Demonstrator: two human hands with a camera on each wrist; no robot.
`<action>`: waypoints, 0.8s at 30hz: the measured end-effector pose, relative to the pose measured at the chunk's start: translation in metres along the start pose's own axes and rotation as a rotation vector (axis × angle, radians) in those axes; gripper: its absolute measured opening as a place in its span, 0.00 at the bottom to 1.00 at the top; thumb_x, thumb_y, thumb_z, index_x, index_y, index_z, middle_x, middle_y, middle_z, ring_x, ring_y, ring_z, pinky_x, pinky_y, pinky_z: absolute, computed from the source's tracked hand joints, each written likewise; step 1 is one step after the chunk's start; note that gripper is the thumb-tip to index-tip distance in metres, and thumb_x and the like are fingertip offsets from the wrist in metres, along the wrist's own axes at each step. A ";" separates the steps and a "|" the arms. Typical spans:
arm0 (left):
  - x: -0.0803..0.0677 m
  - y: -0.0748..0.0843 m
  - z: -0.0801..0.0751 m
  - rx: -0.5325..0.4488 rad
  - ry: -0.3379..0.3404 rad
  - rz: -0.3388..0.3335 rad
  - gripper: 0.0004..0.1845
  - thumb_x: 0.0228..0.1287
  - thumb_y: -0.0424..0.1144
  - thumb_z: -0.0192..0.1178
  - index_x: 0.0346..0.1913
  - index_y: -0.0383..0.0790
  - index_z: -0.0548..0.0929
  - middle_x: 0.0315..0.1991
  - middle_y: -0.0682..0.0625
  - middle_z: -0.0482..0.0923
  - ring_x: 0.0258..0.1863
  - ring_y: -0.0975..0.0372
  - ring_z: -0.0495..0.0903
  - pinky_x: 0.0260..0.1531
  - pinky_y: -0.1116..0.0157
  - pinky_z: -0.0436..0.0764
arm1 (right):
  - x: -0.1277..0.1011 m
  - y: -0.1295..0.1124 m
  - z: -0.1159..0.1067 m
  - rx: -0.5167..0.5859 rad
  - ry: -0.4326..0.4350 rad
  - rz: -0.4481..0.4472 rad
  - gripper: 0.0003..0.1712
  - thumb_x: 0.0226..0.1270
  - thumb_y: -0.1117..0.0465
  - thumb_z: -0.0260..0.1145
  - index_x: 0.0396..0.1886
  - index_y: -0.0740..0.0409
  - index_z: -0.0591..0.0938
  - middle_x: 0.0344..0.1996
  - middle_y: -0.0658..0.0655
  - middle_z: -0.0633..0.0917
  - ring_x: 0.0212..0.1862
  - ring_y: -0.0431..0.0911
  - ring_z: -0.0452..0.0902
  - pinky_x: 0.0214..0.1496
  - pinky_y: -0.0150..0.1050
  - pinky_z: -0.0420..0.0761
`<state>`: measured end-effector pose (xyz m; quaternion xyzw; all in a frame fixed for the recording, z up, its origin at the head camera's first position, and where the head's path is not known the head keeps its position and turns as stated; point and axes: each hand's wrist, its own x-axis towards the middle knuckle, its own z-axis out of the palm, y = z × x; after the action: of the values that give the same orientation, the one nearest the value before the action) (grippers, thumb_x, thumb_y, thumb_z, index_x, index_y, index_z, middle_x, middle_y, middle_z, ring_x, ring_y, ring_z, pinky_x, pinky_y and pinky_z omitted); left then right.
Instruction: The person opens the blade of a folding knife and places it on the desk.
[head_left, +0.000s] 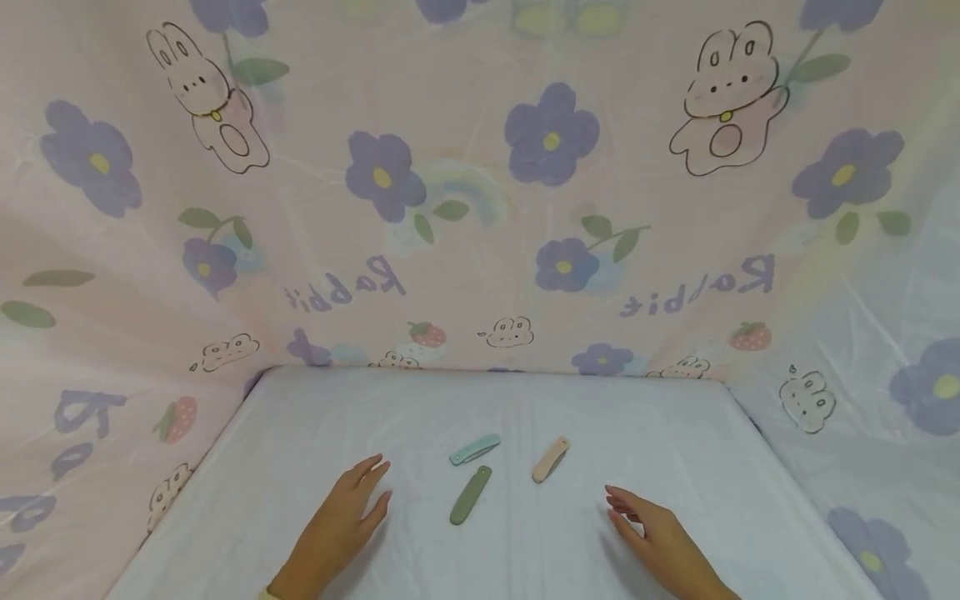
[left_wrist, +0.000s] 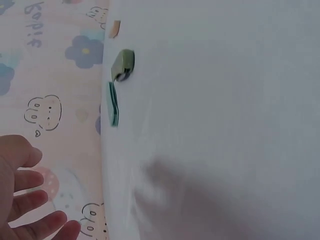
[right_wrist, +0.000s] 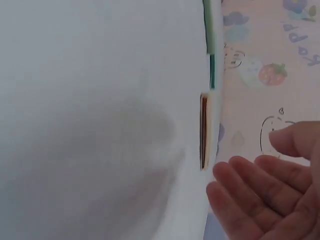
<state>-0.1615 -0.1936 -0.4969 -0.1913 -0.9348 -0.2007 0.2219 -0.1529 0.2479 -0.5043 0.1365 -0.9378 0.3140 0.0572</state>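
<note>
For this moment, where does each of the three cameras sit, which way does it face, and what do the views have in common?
Head: worn on the head, looking forward and down at the white table; left hand and right hand lie open, either side of the teal folding knife, green folding knife and beige folding knife.
Left wrist: looks past the open fingers across the table toward the knives.
Right wrist: looks past the open palm at the beige knife's edge.
Shared: every view shows all three knives.

Matt plastic folding knives (head_left: 470, 495), smooth white cloth table cover (head_left: 675, 433)
</note>
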 end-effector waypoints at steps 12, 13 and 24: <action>0.017 0.036 0.023 -0.029 -0.031 -0.017 0.21 0.59 0.42 0.63 0.55 0.41 0.78 0.54 0.51 0.73 0.53 0.60 0.72 0.50 0.63 0.75 | 0.014 -0.018 0.026 0.633 -0.231 0.124 0.29 0.70 0.58 0.56 0.61 0.77 0.65 0.41 0.65 0.82 0.35 0.47 0.82 0.37 0.36 0.82; 0.019 0.040 0.025 -0.042 -0.031 -0.008 0.21 0.59 0.42 0.63 0.55 0.40 0.78 0.54 0.51 0.73 0.53 0.59 0.72 0.49 0.63 0.75 | 0.015 -0.020 0.029 0.663 -0.236 0.140 0.29 0.70 0.59 0.56 0.60 0.78 0.64 0.41 0.65 0.82 0.36 0.48 0.82 0.38 0.36 0.82; 0.025 0.066 0.055 -0.079 -0.251 -0.077 0.22 0.61 0.42 0.61 0.57 0.38 0.76 0.54 0.49 0.72 0.49 0.56 0.73 0.48 0.59 0.76 | 0.038 -0.047 0.066 0.926 -0.317 0.290 0.32 0.70 0.59 0.56 0.61 0.81 0.60 0.45 0.67 0.80 0.42 0.52 0.81 0.43 0.40 0.80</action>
<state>-0.1711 -0.1057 -0.5112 -0.1876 -0.9532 -0.2204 0.0874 -0.1773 0.1633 -0.5223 0.0621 -0.7067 0.6769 -0.1963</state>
